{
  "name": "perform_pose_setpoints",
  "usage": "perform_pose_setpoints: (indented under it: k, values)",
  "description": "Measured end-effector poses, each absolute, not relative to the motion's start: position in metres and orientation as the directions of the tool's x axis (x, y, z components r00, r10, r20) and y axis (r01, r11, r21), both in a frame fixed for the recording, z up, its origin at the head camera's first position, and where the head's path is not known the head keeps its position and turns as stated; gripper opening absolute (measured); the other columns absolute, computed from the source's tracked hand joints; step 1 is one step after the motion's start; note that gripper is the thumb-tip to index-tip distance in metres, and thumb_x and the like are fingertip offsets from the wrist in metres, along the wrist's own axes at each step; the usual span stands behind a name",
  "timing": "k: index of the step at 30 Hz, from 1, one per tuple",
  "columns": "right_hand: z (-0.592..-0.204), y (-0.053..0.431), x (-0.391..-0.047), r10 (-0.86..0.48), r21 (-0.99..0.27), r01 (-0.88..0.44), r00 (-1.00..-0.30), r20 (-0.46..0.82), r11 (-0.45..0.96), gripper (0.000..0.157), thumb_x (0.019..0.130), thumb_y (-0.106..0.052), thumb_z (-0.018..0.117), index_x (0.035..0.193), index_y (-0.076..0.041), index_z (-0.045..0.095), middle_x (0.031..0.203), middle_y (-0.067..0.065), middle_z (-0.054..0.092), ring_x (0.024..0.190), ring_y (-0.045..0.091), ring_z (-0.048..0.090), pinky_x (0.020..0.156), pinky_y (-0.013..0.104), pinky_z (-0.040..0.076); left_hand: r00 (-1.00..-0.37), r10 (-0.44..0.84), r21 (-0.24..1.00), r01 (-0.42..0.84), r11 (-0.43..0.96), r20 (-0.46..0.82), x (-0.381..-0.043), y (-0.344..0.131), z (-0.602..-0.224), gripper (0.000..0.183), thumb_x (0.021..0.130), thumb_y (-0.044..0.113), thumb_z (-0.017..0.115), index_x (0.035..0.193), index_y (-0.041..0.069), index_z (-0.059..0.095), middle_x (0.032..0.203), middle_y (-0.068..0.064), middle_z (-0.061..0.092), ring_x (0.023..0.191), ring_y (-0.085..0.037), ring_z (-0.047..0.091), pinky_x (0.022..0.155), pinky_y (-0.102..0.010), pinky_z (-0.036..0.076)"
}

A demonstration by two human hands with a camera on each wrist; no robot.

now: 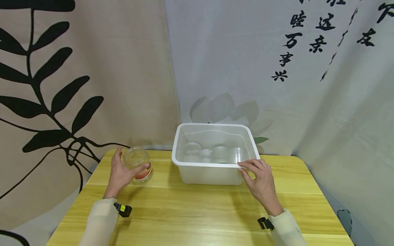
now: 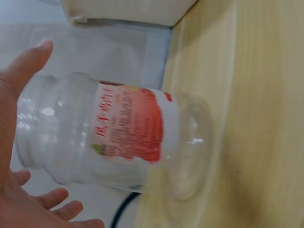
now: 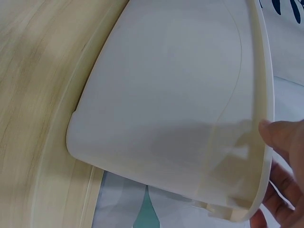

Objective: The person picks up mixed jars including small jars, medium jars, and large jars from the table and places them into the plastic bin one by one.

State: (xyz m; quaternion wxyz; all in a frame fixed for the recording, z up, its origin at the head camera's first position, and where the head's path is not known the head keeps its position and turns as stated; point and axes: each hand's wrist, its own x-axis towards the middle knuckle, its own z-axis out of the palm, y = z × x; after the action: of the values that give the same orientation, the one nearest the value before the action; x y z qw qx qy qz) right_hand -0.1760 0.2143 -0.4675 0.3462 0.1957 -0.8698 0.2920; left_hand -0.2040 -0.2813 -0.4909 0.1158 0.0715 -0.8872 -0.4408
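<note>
A clear jar [image 1: 144,173] with a red and white label stands upright on the table at the left. My left hand [image 1: 120,175] is beside it, thumb and fingers spread around the jar's upper part. In the left wrist view the fingers are extended, and the clear jar [image 2: 128,123] shows no lid. A white plastic bin [image 1: 212,175] sits at the back middle of the table. With thumb and fingers, my right hand [image 1: 261,182] pinches the bin's front right rim. Several clear containers [image 1: 220,153] lie inside the bin; their lower parts are hidden by the front wall.
The yellow wooden table [image 1: 191,215] extends in front of the bin, with rounded back corners. Behind it hangs a pale cloth [image 1: 227,68] with black writing, and another cloth [image 1: 129,68] with dark leaves is at the left.
</note>
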Motion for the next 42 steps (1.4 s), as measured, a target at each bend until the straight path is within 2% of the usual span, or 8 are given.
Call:
perform_pose_setpoints:
  k: [9, 18, 29, 35, 42]
  values:
    - [-0.468, 0.215, -0.176, -0.137, -0.369, -0.542, -0.682, 0.718, 0.755, 0.024, 0.08, -0.009, 0.087, 0.103, -0.014, 0.081, 0.098, 0.002, 0.075, 0.092, 0.022, 0.058, 0.08, 0.042, 0.042, -0.98, -0.198, 0.888, -0.098, 0.449, -0.008, -0.206, -0.286, -0.511, 0.131, 0.08, 0.051, 0.086, 0.164, 0.031, -0.013, 0.172, -0.021, 0.005, 0.155, -0.048, 0.016, 0.116, -0.075, 0.028]
    - [-0.468, 0.214, -0.176, -0.134, -0.37, -0.537, -0.684, 0.717, 0.758, 0.025, 0.081, -0.01, 0.087, 0.104, -0.015, 0.081, 0.099, 0.001, 0.074, 0.092, 0.022, 0.058, 0.079, 0.041, 0.041, -0.976, -0.199, 0.904, -0.166, 0.394, -0.092, -0.211, -0.287, -0.516, 0.124, 0.081, 0.052, 0.084, 0.166, 0.022, -0.002, 0.169, -0.023, 0.018, 0.153, -0.046, 0.023, 0.119, -0.069, 0.03]
    - [-0.47, 0.215, -0.177, -0.135, -0.371, -0.549, -0.675, 0.726, 0.749, 0.026, 0.079, -0.008, 0.087, 0.104, -0.015, 0.081, 0.099, 0.002, 0.074, 0.092, 0.023, 0.058, 0.079, 0.041, 0.04, -0.973, -0.21, 0.9, -0.172, 0.399, -0.094, -0.212, -0.285, -0.514, 0.123, 0.081, 0.055, 0.083, 0.166, 0.019, 0.001, 0.165, -0.02, 0.028, 0.151, -0.044, 0.028, 0.119, -0.067, 0.033]
    - [-0.469, 0.215, -0.176, -0.131, -0.387, -0.542, -0.689, 0.713, 0.746, 0.026, 0.08, -0.008, 0.087, 0.104, -0.015, 0.081, 0.099, 0.002, 0.074, 0.093, 0.023, 0.058, 0.08, 0.04, 0.04, -0.976, -0.204, 0.899, -0.155, 0.409, -0.076, -0.21, -0.281, -0.512, 0.119, 0.082, 0.056, 0.082, 0.166, 0.019, 0.006, 0.164, -0.019, 0.03, 0.148, -0.043, 0.032, 0.113, -0.064, 0.04]
    - [-0.469, 0.214, -0.177, -0.134, -0.372, -0.553, -0.671, 0.73, 0.745, 0.027, 0.079, -0.006, 0.087, 0.104, -0.015, 0.081, 0.099, 0.002, 0.074, 0.092, 0.023, 0.059, 0.077, 0.038, 0.04, -0.98, -0.196, 0.894, -0.123, 0.43, -0.041, -0.212, -0.275, -0.5, 0.117, 0.083, 0.057, 0.08, 0.165, 0.016, 0.009, 0.163, -0.024, 0.03, 0.146, -0.044, 0.035, 0.111, -0.064, 0.042]
